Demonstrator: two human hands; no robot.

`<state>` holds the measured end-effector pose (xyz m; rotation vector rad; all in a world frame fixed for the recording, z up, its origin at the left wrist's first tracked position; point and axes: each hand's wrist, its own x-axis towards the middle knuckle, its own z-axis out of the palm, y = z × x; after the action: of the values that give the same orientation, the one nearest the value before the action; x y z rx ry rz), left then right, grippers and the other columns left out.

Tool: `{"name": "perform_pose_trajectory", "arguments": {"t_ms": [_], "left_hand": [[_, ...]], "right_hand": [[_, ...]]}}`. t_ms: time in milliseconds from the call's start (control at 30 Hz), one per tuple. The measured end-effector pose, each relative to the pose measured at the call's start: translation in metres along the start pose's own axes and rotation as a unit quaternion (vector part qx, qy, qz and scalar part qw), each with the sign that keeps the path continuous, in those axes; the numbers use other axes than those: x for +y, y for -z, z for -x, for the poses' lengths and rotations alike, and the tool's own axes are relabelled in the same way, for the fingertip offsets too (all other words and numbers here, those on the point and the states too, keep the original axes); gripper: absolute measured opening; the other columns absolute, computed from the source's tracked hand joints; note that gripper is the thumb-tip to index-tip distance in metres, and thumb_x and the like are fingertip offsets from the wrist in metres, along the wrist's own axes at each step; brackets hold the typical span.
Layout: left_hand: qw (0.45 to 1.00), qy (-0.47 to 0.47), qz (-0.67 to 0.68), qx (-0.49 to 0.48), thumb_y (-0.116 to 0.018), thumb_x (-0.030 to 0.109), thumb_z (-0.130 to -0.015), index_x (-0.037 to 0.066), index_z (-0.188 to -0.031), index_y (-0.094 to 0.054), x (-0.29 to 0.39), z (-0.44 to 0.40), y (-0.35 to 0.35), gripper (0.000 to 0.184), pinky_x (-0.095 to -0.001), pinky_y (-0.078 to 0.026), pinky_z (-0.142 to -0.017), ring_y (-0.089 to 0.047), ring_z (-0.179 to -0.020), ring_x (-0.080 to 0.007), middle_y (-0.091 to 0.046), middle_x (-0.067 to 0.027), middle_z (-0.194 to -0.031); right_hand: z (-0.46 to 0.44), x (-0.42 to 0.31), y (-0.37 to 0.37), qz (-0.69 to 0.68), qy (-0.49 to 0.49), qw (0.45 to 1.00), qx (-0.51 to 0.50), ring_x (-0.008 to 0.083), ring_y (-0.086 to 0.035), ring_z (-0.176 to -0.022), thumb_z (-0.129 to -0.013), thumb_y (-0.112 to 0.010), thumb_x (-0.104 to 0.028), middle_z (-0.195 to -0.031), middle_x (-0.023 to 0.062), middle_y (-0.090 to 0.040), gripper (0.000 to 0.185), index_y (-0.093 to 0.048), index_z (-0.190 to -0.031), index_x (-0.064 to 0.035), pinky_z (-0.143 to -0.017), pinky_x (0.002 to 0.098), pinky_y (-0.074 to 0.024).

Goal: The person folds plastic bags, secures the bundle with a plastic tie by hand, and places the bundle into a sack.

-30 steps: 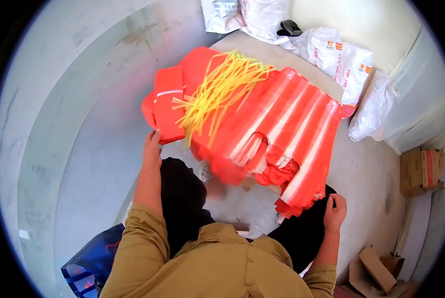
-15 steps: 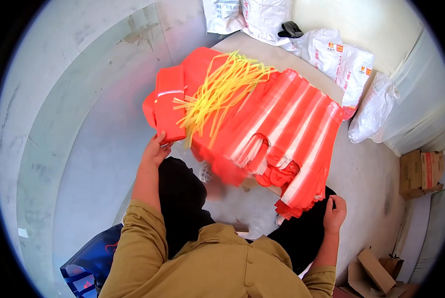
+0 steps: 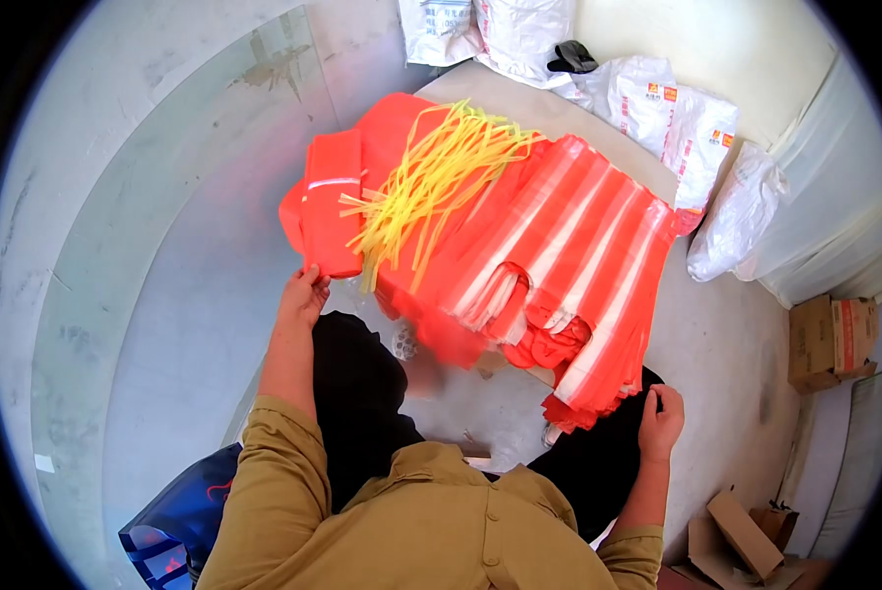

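Observation:
At the near left corner of the red pile, my left hand (image 3: 305, 296) has its fingers closed at the lower edge of a folded red fabric bundle (image 3: 332, 221) with a pale band across it. Yellow strips (image 3: 441, 172) lie in a loose heap beside the bundle, over flat red fabric (image 3: 387, 120). To the right is a thick fanned stack of red-and-white striped bags (image 3: 598, 236) with cut-out handle openings. My right hand (image 3: 663, 423) rests by my right knee with its fingers curled, near the stack's lower corner; nothing shows in it.
White printed sacks (image 3: 640, 93) line the far side, with a dark object (image 3: 573, 57) on them. Another white sack (image 3: 739, 211) leans at the right. Cardboard boxes (image 3: 817, 344) stand farther right, and opened cartons (image 3: 746, 536) below. A blue bag (image 3: 180, 516) is at my left.
My left hand has slipped slightly at the bundle's lower edge, its thumb a little farther left. The right hand and the striped stack stay put; the view has shifted slightly.

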<state>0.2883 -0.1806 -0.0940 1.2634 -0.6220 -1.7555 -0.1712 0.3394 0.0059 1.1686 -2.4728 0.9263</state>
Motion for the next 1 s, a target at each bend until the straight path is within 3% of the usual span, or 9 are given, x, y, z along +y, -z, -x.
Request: {"name": "perform_pose_trajectory", "arguments": {"t_ms": [300, 500, 800, 1000], "left_hand": [[0.988, -0.087, 0.120, 0.038, -0.063, 0.021, -0.108, 0.009, -0.130, -0.056, 0.002, 0.008, 0.002, 0.025, -0.0373, -0.059, -0.089, -0.070, -0.098, -0.0217, -0.068, -0.0097, -0.116], [0.989, -0.012, 0.134, 0.065, -0.068, 0.034, -0.105, 0.009, -0.140, -0.052, 0.006, 0.005, 0.007, 0.046, -0.0408, -0.053, -0.089, -0.066, -0.100, -0.0223, -0.060, -0.0095, -0.120], [0.985, -0.016, 0.105, 0.138, -0.083, 0.056, -0.088, 0.017, -0.157, -0.032, 0.004, 0.004, 0.008, 0.094, -0.0381, -0.047, -0.081, -0.053, -0.112, -0.0257, -0.038, -0.0127, -0.141], [0.971, -0.048, 0.119, 0.200, -0.081, 0.058, -0.089, 0.011, -0.149, -0.043, 0.002, -0.004, 0.013, 0.086, -0.0382, -0.044, -0.081, -0.048, -0.107, -0.0242, -0.042, -0.0104, -0.137]], "right_hand": [[0.002, 0.004, 0.001, -0.001, -0.017, 1.000, -0.023, 0.0326, -0.068, -0.101, -0.097, -0.067, -0.005, -0.106, 0.0148, -0.072, 0.010, -0.071, -0.104, 0.0003, -0.093, 0.0394, -0.0544], [0.003, 0.008, 0.000, 0.008, -0.009, 1.000, -0.022, 0.0325, -0.068, -0.101, -0.097, -0.068, -0.006, -0.106, 0.0148, -0.072, 0.010, -0.071, -0.104, 0.0002, -0.093, 0.0391, -0.0545], [0.001, 0.001, 0.000, -0.002, -0.010, 1.000, 0.003, 0.0351, -0.069, -0.099, -0.093, -0.070, -0.005, -0.103, 0.0152, -0.074, 0.008, -0.073, -0.100, -0.0011, -0.090, 0.0421, -0.0555], [0.000, -0.003, 0.002, -0.015, -0.019, 1.000, 0.002, 0.0349, -0.069, -0.100, -0.094, -0.070, -0.006, -0.103, 0.0147, -0.074, 0.007, -0.073, -0.099, -0.0016, -0.091, 0.0421, -0.0556]]}}
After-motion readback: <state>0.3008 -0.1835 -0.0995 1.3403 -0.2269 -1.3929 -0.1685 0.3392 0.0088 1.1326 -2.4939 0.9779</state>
